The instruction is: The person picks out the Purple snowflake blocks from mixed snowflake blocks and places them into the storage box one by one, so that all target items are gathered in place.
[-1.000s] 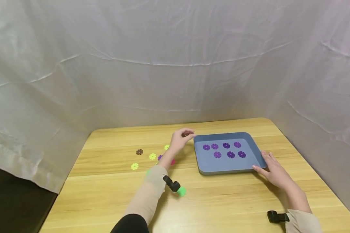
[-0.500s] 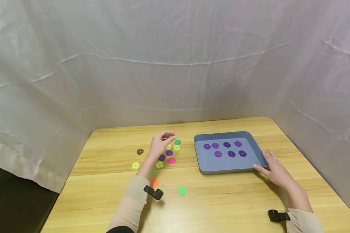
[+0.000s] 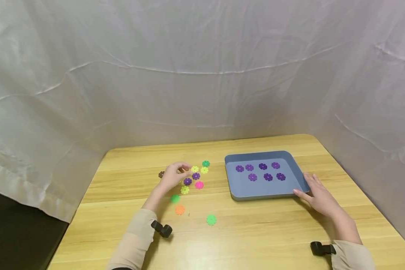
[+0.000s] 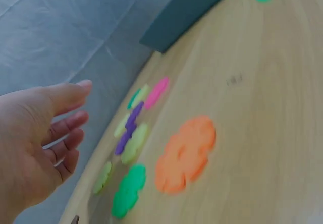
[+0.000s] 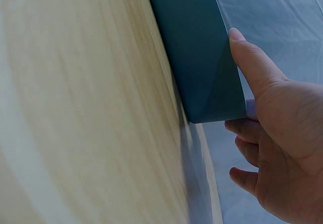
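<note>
In the head view my left hand (image 3: 173,176) is over the left part of the table, just left of a cluster of flower-shaped plastic discs. Its fingers are loosely bent, and the left wrist view shows nothing between them. Closest to it lie a purple disc (image 3: 187,181), a yellow disc (image 3: 194,169) and a brown disc (image 3: 161,174), partly covered by the hand. My right hand (image 3: 318,197) holds the near right corner of a blue-grey tray (image 3: 256,190), thumb at the rim (image 5: 229,50) and fingers round the side. Several purple discs (image 3: 268,177) lie flat inside the tray.
Also on the wooden table (image 3: 249,240) are a pink disc (image 3: 199,185), an orange disc (image 3: 180,210), a dark green disc (image 3: 206,164) and a bright green disc (image 3: 211,219) nearer the front. A pale curtain (image 3: 202,93) surrounds the back and sides.
My left hand has travelled left from beside the tray's far left corner to the loose discs and come lower, uncovering several of them. The right hand stays on the tray.
</note>
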{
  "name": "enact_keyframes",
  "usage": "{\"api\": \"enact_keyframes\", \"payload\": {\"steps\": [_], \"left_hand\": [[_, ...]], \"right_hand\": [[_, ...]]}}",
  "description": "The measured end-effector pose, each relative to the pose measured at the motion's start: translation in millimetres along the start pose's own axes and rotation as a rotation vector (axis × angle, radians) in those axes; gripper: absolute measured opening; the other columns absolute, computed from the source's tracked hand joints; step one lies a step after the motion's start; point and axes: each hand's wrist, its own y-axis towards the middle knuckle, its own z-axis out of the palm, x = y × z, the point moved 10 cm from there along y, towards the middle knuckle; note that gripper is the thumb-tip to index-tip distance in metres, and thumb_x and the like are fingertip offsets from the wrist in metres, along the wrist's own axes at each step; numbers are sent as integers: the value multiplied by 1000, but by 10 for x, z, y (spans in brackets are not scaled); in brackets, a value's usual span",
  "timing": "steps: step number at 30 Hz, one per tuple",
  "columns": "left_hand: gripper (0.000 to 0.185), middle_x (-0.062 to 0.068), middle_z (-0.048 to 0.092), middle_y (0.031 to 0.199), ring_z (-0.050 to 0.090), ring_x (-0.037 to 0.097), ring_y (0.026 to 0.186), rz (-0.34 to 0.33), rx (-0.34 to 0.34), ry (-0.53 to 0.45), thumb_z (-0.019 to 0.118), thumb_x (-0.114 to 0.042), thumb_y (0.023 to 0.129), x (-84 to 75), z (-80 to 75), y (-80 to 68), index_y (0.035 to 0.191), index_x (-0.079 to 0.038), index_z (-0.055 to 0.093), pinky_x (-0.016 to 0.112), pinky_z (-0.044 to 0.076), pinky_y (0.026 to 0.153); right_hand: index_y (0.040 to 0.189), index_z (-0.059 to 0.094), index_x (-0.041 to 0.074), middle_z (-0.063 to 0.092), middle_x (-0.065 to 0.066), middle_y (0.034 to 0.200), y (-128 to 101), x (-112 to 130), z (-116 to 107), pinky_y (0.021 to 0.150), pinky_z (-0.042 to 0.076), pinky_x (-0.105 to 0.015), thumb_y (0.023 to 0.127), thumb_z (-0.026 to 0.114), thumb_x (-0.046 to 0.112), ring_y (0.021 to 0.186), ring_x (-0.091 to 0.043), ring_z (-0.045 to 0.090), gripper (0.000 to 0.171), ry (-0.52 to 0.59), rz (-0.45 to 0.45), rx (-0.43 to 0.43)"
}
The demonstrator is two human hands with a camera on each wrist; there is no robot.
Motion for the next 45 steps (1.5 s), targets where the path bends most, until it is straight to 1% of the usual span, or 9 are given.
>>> {"api": "enact_keyframes", "payload": {"steps": [7,12,16,23,30,35,39,41,45], "left_hand": [[26,4,67,100,62,19,94,-22,153,230,77,-23,83,97,125,-7,105,-10,70,35,53,86],[25,3,64,91,56,17,87,-23,175,357,80,-26,80,102,137,-15,96,-10,69,37,49,83],[24,2,62,89,54,15,84,-27,176,371,80,-26,80,102,141,-10,92,-9,68,35,49,82],[24,1,62,85,56,14,78,-77,189,284,80,-20,80,143,166,-6,92,-8,63,28,50,74],[10,2,62,84,57,13,79,-82,184,114,71,-8,86,151,181,-10,92,-8,64,25,52,74],[7,2,64,87,60,15,84,-83,164,40,71,-12,87,57,145,-5,92,-11,66,29,53,79],[10,1,66,89,61,15,86,-85,149,-10,72,-17,87,-82,143,18,94,-13,66,31,52,82],[11,1,67,89,62,15,85,-87,146,-45,72,-18,86,-164,166,41,95,-13,67,32,51,83],[12,3,68,91,63,16,85,-74,158,-126,71,-16,87,-320,264,102,98,-12,69,41,55,84]], "right_hand": [[150,10,-11,12,-38,154,12,13,-10,115,6,-68,97,54,47,146,-52,-1,90,1,-2,-6],[150,11,-12,13,-38,154,17,16,-18,115,6,-68,97,54,47,146,-52,0,90,-3,-3,-9],[150,11,-12,13,-39,153,13,19,-25,114,7,-68,97,54,47,145,-53,0,90,-5,-7,-12],[150,11,-12,14,-39,153,7,11,-22,115,7,-68,97,54,47,145,-52,0,90,-6,-5,-12],[150,11,-12,13,-39,154,7,4,-6,115,7,-68,97,54,46,146,-52,0,90,-1,-7,-10],[150,10,-12,13,-38,154,7,1,6,115,6,-68,97,54,47,146,-52,0,90,-1,-5,-6],[150,10,-12,13,-38,154,5,7,-1,115,6,-68,97,54,47,145,-52,0,90,0,-4,-6],[150,11,-12,13,-39,154,4,7,-6,115,6,-68,97,54,47,145,-52,0,90,1,-3,-7],[150,11,-13,13,-39,153,-1,3,-13,115,6,-68,97,55,46,145,-53,0,90,4,-6,-14]]}}
